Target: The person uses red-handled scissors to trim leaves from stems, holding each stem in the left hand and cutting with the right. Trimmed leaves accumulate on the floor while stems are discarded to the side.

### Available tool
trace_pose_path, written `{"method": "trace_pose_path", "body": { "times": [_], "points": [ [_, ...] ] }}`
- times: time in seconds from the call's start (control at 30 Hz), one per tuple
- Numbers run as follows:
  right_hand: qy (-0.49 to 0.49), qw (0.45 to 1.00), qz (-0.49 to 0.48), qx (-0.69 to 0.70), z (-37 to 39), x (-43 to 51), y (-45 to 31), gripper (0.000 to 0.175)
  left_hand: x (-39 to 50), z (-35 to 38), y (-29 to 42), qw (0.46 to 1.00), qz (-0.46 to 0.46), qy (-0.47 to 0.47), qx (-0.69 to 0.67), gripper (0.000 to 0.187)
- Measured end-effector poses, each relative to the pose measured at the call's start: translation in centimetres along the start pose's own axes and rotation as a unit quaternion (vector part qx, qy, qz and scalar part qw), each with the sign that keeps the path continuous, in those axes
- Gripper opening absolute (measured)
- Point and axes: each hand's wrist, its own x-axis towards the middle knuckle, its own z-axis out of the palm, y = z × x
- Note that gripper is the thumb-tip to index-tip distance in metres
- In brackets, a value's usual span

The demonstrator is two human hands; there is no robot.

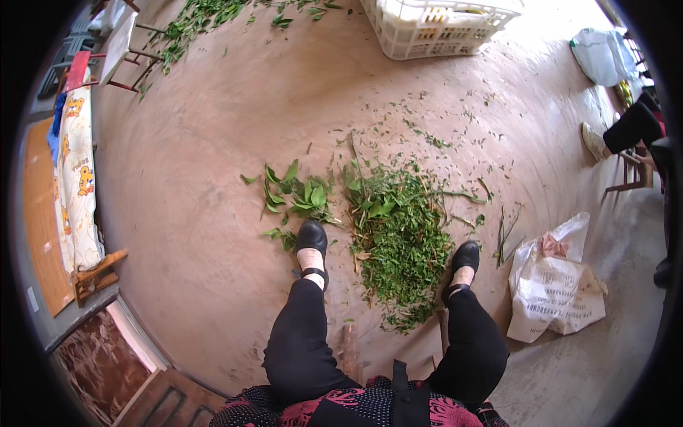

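Neither my left hand nor my right hand is in view. Before me, on the floor between my black shoes, lies a heap of chopped green leaves and stems (403,240). Several leafy sprigs (304,192) lie left of it, just beyond my left shoe (311,237). The heap's right edge reaches close to my right shoe (465,257). A longer cut stem (464,196) sticks out from the heap to the right, and thin bare twigs (502,235) lie further right. Small leaf scraps are scattered beyond the heap.
A white plastic crate (437,32) stands at the top. On the right are a white woven sack (557,293) bearing writing, a pale bag (603,56) and a seated person's leg (632,128). A chair (114,50), a cloth-covered bench (77,181) and more leaves (205,18) are at left.
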Motion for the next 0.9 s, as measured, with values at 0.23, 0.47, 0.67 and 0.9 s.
{"method": "trace_pose_path", "body": {
  "times": [0.23,0.47,0.67,0.9],
  "points": [
    [-0.033,0.996,-0.046,0.066,0.8,0.2,-4.7,0.023,0.0,-0.1,5.9,0.999,0.027,0.028,0.001,0.038],
    [-0.009,0.999,-0.025,0.031,1.9,1.0,-2.3,0.017,0.3,-0.6,3.2,0.999,0.037,0.032,0.007,0.034],
    [0.006,1.000,-0.009,0.006,0.6,0.4,0.0,0.016,1.5,-0.9,-2.6,0.999,0.015,0.036,0.025,0.031],
    [0.012,0.999,0.028,0.022,1.5,0.1,-3.3,0.015,0.6,-2.2,-5.0,0.994,-0.009,-0.014,0.106,0.027]
  ]
}}
